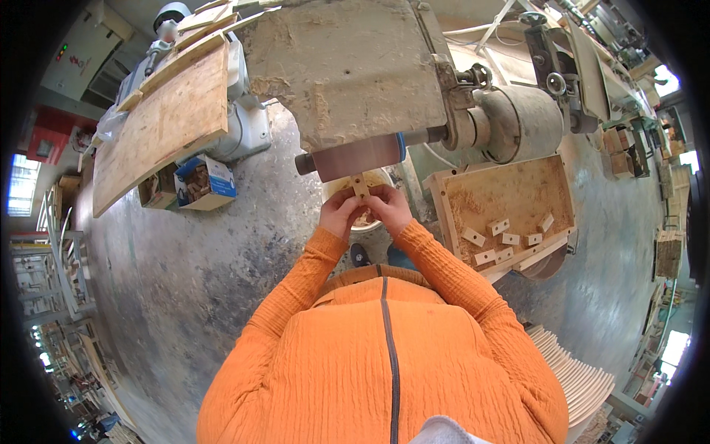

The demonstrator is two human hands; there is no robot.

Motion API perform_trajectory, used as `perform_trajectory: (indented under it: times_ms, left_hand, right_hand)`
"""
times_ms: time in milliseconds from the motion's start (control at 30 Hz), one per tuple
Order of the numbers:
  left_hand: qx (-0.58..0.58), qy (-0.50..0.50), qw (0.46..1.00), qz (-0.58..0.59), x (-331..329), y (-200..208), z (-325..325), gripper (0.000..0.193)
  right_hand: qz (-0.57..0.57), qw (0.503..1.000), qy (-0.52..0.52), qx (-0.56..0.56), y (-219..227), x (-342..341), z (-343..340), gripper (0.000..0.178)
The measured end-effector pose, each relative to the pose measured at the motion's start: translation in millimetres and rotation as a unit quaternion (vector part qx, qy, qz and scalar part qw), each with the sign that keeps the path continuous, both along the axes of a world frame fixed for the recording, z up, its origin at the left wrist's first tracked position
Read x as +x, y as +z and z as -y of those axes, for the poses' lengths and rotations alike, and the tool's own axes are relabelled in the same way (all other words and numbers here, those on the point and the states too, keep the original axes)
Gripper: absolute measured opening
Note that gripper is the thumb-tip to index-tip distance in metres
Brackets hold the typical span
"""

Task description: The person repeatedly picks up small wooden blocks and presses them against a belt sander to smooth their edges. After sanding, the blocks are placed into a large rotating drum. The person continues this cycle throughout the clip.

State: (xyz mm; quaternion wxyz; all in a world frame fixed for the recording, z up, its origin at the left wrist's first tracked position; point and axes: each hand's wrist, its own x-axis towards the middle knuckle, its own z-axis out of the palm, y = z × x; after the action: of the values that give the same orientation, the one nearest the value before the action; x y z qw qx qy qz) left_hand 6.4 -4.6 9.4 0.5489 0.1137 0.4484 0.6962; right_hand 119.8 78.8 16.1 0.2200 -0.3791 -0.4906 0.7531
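Between both hands I hold a small pale wooden block [360,185] with dark round holes in it. My left hand [340,210] grips its left side and my right hand [390,207] its right side, the fingers of both closed on it. The block's far end is right by the near side of a reddish-brown sanding drum [356,157]; whether they touch I cannot tell. The drum sits on a horizontal shaft with a blue band at its right end. Below my hands stands a pale bucket [381,177], partly hidden by them.
A dusty machine table [347,66] lies beyond the drum, with a motor [521,124] to its right. At right, a wooden tray [441,200] holds sawdust and several drilled blocks [510,239]. A plywood board [166,122] and a blue-white carton [218,194] are at left; curved wooden slats [573,370] at lower right.
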Motion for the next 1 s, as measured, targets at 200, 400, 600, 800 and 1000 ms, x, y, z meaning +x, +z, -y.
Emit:
perform_trajectory:
  times_ms: [200,400,600,800,1000]
  left_hand:
    - [-0.024,-0.041,0.998,0.044,-0.5,2.4,2.3,0.028]
    - [-0.078,0.015,0.997,0.013,8.9,-3.5,-0.7,0.026]
    - [-0.051,0.007,0.995,0.088,0.9,-9.4,-1.6,0.024]
    - [-0.04,0.029,0.99,0.13,-4.2,-12.6,-6.7,0.023]
    - [-0.048,0.031,0.994,0.088,-1.4,-5.4,-6.1,0.024]
  right_hand:
    - [0.012,1.0,0.026,0.006,0.4,8.8,-0.4,0.033]
    - [0.168,0.954,0.068,0.241,-4.0,9.4,0.7,0.035]
    - [0.065,0.995,0.069,0.013,2.4,7.8,-9.1,0.033]
    - [0.071,0.994,0.072,-0.046,7.4,-3.8,-16.4,0.031]
    - [0.026,0.999,0.034,0.012,4.3,-2.0,-6.6,0.03]
